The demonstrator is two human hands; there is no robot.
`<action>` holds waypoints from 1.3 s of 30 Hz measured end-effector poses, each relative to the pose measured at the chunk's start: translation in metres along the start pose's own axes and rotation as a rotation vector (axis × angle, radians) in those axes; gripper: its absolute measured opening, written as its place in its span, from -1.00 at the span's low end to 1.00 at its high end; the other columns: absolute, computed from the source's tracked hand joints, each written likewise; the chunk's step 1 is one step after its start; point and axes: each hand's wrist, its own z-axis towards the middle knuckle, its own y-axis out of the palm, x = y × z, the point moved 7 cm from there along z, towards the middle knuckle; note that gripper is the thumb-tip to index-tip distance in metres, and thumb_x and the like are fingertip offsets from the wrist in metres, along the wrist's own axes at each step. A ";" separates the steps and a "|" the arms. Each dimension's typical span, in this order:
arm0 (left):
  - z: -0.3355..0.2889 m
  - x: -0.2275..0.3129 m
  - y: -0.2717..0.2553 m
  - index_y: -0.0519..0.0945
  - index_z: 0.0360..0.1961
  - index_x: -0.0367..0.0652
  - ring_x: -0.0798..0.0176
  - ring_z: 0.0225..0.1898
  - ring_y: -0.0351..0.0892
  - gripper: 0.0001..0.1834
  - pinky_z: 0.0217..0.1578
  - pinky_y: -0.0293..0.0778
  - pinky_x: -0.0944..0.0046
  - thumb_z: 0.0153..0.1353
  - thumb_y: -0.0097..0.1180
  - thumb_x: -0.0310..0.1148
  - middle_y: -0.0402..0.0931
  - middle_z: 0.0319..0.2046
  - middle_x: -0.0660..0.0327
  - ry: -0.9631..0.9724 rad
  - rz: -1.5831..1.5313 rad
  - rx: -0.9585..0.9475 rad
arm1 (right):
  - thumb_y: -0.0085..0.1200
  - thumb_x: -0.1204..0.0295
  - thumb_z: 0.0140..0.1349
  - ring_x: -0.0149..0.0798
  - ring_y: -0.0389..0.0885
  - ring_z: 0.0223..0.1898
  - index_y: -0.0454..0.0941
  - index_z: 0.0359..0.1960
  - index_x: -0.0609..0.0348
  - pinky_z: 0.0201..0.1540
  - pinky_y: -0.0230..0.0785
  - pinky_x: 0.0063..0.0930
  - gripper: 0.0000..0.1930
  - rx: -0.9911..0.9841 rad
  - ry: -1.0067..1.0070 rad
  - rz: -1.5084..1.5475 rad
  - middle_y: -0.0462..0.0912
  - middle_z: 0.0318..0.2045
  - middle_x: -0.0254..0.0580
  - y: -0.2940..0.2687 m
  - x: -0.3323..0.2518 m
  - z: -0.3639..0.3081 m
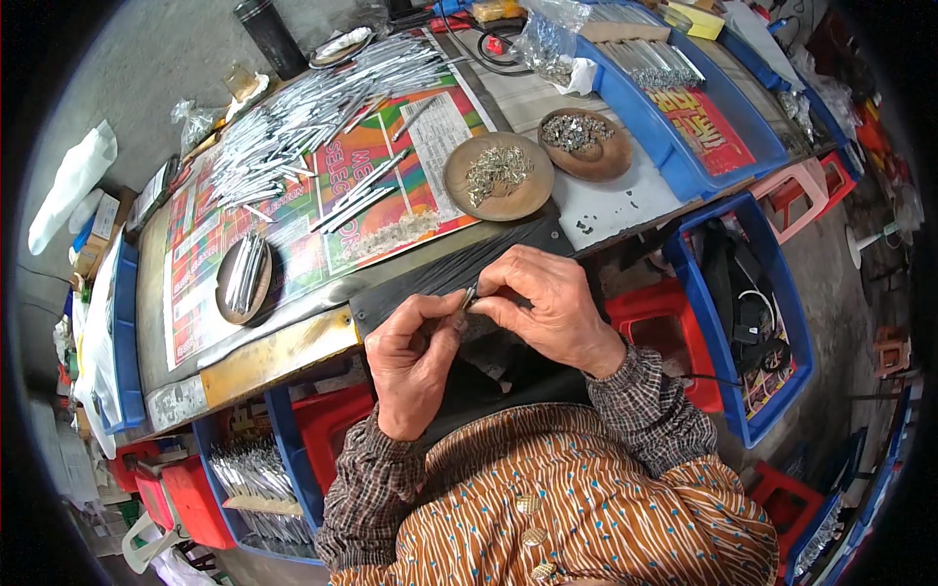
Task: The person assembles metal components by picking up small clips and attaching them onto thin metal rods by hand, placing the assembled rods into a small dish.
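Observation:
My left hand (415, 356) and my right hand (547, 303) meet in front of the table's near edge. Both are closed, with fingertips pinching a small dark metal piece (471, 296) between them; its kind is too small to make out. Just beyond them on the tabletop stands a round brown dish (456, 190) holding small brass-coloured parts (500, 174). To its right, a second brown dish (606, 168) carries small silvery-grey parts (576, 132). Farther left, an oval dish (226, 305) has several thin silver rods (248, 273) in it.
A large heap of slim silver rods (303, 107) covers the table's far left, over printed colourful sheets. A few loose rods (362, 195) lie nearer. Blue trays (674, 146) stand at the right. Below the edge are a blue bin (796, 376) with cables and red stools (664, 322).

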 end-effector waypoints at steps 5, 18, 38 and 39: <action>-0.002 -0.008 -0.001 0.59 -0.19 -0.36 0.60 -0.48 0.38 -0.82 -0.48 0.31 0.56 0.17 0.06 -0.69 0.51 -0.42 0.34 -0.038 -0.154 0.041 | 0.21 0.62 -0.01 -0.10 0.58 -0.37 0.45 -0.32 0.24 -0.32 0.44 -0.29 -0.77 0.047 0.036 0.010 0.54 -0.43 -0.15 0.008 -0.003 -0.004; -0.002 -0.014 -0.002 0.60 -0.18 -0.35 0.62 -0.57 0.28 -0.80 -0.58 0.22 0.57 0.17 0.06 -0.69 0.45 -0.49 0.39 -0.043 -0.242 0.068 | 0.23 0.55 0.07 -0.11 0.56 -0.43 0.44 -0.29 0.27 -0.38 0.45 -0.33 -0.78 0.187 -0.162 -0.202 0.52 -0.46 -0.15 0.016 -0.008 -0.011; -0.005 -0.005 -0.004 0.58 -0.18 -0.32 0.57 -0.59 0.31 -0.84 -0.63 0.19 0.55 0.21 0.06 -0.63 0.51 -0.47 0.30 -0.005 -0.140 0.056 | 0.25 0.30 0.12 -0.17 0.57 -0.45 0.38 0.04 0.22 -0.39 0.45 -0.40 -0.51 0.037 0.099 -0.087 0.52 -0.40 -0.14 0.017 -0.007 0.002; -0.006 -0.004 -0.005 0.58 -0.18 -0.32 0.57 -0.60 0.31 -0.84 -0.63 0.19 0.55 0.21 0.06 -0.63 0.51 -0.48 0.30 0.016 -0.149 0.064 | 0.25 0.30 0.12 -0.17 0.57 -0.45 0.38 0.04 0.22 -0.39 0.45 -0.40 -0.51 0.035 0.099 -0.086 0.52 -0.40 -0.14 0.016 -0.006 0.002</action>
